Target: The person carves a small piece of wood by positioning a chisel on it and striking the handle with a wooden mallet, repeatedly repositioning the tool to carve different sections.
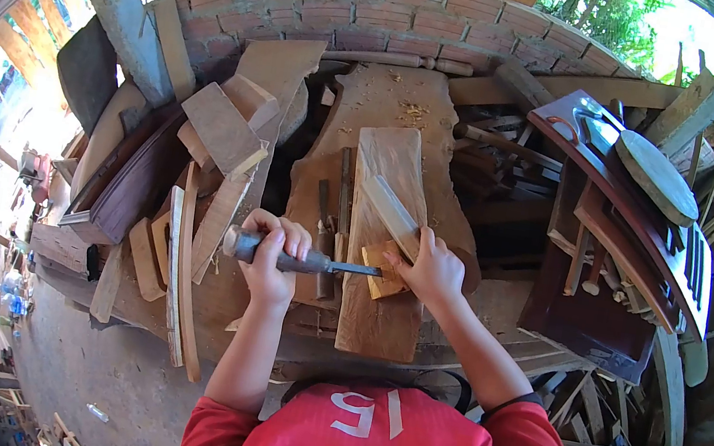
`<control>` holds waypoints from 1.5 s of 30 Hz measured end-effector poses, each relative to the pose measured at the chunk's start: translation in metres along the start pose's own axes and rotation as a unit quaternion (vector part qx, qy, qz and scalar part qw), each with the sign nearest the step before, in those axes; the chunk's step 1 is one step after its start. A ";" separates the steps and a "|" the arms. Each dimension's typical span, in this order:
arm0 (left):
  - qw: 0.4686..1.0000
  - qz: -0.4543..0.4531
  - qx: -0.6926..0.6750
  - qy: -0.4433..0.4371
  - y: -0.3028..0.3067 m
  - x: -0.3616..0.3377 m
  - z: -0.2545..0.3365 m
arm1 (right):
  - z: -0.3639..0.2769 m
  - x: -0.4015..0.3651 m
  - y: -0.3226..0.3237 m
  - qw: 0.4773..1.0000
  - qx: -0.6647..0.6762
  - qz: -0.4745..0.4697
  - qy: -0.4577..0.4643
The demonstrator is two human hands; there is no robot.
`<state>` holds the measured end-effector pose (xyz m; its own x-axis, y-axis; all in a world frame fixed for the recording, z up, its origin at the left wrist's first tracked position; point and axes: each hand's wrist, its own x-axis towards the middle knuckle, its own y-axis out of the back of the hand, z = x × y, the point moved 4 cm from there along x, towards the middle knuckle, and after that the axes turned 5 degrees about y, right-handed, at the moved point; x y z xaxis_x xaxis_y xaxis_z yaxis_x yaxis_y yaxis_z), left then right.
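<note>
My left hand (272, 256) is wrapped round the wooden handle of a chisel (350, 268), whose blade points right. The blade's tip meets a small light wood block (380, 273), which lies tilted on a thick wooden board (391, 150). My right hand (430, 271) grips the lower end of a pale rectangular wood bar (393, 215), and its fingers reach to the block near the blade. What the fingertips touch beneath is partly hidden. More chisels (321, 255) lie just left of the board.
A large slab workbench (394, 99) with shavings runs back to a brick wall (379, 14). Wood offcuts (223, 129) and long curved strips (182, 271) lie at left. At right are dark red panels (619, 198) with a round disc (656, 177) and a wood pile (504, 167).
</note>
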<state>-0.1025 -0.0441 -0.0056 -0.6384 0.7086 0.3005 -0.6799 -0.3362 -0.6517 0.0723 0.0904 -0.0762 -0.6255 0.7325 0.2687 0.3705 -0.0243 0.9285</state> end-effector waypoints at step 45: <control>0.995 0.005 0.094 0.028 -0.023 0.004 -0.002 | -0.187 0.088 0.223 0.810 -0.176 -0.335 0.447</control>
<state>-0.0884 -0.0324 0.0089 -0.6278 0.7366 0.2513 -0.7324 -0.4499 -0.5110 -0.0289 0.0224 0.2030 -0.9113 -0.1211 -0.3934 -0.3779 -0.1326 0.9163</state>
